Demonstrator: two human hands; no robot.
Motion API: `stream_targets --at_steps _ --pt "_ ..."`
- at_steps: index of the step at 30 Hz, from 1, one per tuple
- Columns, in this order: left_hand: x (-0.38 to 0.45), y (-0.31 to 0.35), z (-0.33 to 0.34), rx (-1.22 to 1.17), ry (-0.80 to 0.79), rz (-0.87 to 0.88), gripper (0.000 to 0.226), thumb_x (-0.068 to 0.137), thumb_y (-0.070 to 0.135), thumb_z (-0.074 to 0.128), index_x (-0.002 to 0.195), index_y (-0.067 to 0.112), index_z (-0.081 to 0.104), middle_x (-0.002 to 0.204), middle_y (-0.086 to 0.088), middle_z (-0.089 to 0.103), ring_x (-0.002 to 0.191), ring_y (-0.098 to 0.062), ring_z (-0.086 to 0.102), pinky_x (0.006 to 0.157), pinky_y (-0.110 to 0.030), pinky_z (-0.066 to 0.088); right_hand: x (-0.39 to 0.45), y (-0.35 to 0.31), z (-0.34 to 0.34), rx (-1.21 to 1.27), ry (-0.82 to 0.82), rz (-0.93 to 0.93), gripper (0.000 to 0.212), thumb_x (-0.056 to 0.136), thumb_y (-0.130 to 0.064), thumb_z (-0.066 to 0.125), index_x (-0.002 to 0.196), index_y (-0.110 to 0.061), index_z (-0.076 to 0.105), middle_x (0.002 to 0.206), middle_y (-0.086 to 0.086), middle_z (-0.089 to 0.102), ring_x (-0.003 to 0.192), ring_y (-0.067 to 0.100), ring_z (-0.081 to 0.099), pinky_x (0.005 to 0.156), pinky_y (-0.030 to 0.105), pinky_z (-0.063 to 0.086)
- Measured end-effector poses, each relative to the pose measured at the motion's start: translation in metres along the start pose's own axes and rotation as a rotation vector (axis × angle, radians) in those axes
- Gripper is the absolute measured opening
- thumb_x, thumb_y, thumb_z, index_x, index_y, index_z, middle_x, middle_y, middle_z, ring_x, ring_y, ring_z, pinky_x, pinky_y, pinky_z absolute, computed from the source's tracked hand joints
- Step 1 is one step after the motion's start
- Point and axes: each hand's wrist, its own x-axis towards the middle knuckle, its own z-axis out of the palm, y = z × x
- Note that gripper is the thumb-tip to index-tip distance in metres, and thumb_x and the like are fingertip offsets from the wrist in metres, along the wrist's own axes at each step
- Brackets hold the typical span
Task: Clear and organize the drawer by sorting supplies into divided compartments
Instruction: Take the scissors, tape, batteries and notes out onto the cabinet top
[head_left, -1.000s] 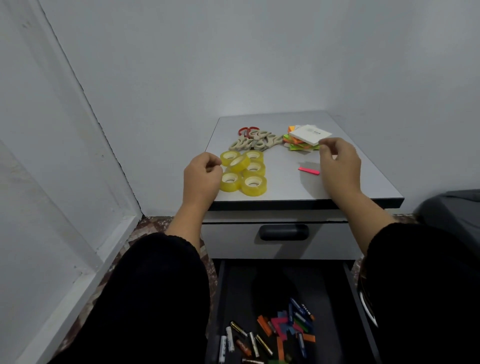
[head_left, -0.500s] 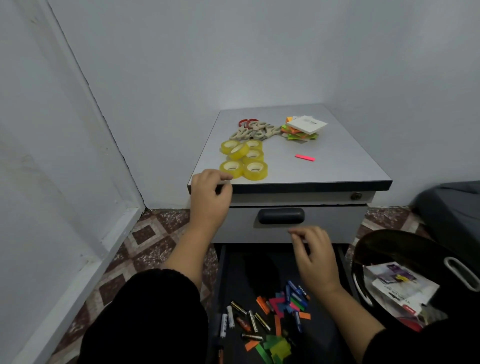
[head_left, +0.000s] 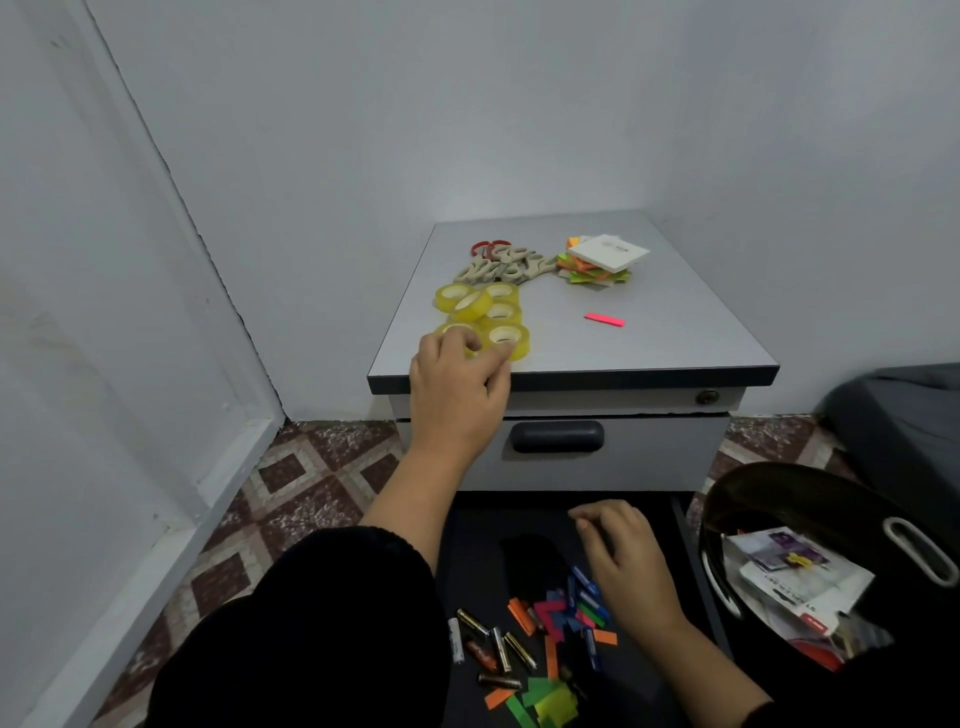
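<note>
A grey cabinet (head_left: 613, 457) stands in the corner, its flat top serving as a counter (head_left: 670, 332). One closed drawer front with a dark handle (head_left: 557, 436) shows below the top; under it one dark drawer (head_left: 498, 540) is pulled open toward the person. To the right sits one dark bin (head_left: 769, 488) holding papers.

On the counter lie six yellow tape rolls (head_left: 501, 312) in a cluster near the front left edge. Behind them is a pile of pale scissors (head_left: 501, 267); the count is unclear, and one red-handled pair (head_left: 488, 245) peeks out at the back. To the right is one stack of coloured sticky notes (head_left: 595, 270) topped by a white pad (head_left: 609, 252). One pink strip (head_left: 604, 320) lies alone, well apart from the stack.

The left hand (head_left: 457, 395) reaches over the counter's front edge, its fingers (head_left: 496, 366) curled onto the two nearest tape rolls; whether they truly clamp a roll I cannot tell. The right hand (head_left: 628, 566) hovers over the open drawer, fingers loosely curled together, holding nothing visible.

In the drawer lie about six batteries (head_left: 493, 647) at the left and a jumble of coloured paper strips (head_left: 561, 618), too many and too overlapped to count, none yet in compartments.
</note>
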Motion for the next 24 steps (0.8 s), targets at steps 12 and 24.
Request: stream_targets --at_steps 12,24 --pt "-0.054 0.01 0.002 -0.103 0.02 0.131 0.023 0.088 0.013 0.056 0.105 0.012 0.071 0.088 -0.005 0.058 0.087 -0.024 0.049 0.071 -0.034 0.042 0.002 -0.001 -0.001 0.0 0.008 0.038 0.015 0.093 -0.012 0.057 0.099 -0.022 0.067 0.096 -0.013 0.057 0.098 0.005 0.051 0.083 0.016 0.038" --pt "-0.199 -0.01 0.025 0.126 -1.272 -0.186 0.04 0.092 0.019 0.049 0.131 0.013 0.047 0.128 -0.015 0.044 0.115 -0.035 0.047 0.095 -0.044 0.045 -0.033 0.038 0.007 -0.24 -0.476 0.381 0.019 0.095 -0.018 0.053 0.104 -0.009 0.068 0.105 0.011 0.063 0.097 0.026 0.061 0.079 0.028 0.044"
